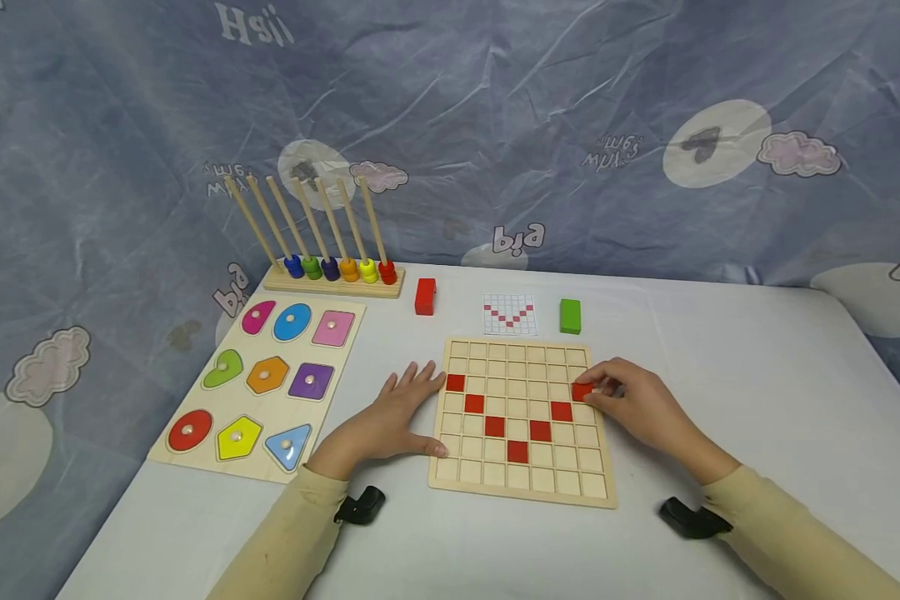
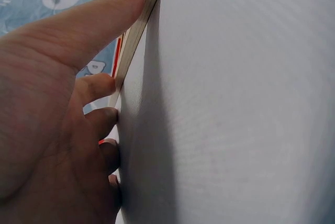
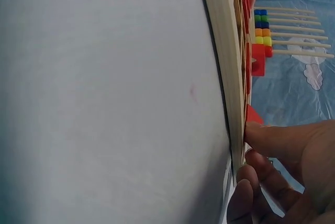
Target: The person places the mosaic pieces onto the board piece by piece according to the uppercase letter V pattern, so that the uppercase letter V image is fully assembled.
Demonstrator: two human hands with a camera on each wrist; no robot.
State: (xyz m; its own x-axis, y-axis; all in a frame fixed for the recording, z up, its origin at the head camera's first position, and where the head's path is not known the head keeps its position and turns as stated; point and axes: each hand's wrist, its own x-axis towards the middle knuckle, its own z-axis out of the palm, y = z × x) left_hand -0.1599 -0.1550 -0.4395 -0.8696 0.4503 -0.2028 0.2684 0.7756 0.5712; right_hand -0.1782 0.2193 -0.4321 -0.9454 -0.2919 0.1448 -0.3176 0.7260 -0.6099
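Observation:
A wooden grid board (image 1: 516, 408) lies flat on the table, with several red square tiles (image 1: 518, 452) set in its cells in a V shape. At its right edge my right hand (image 1: 637, 404) pinches a red tile (image 1: 582, 392) between thumb and fingers, over the upper end of the V. The right wrist view shows this tile (image 3: 253, 114) tilted up by the fingertips. Spread beside the board, my left hand (image 1: 390, 421) touches its left edge with thumb and index finger. In the left wrist view the thumb (image 2: 112, 9) rests against the wooden edge.
Behind the board lie a red block (image 1: 425, 297), a pattern card (image 1: 510, 315) with a V of small squares, and a green block (image 1: 570, 317). To the left are a shape puzzle board (image 1: 277, 417) and a peg stand (image 1: 333, 285) with coloured beads.

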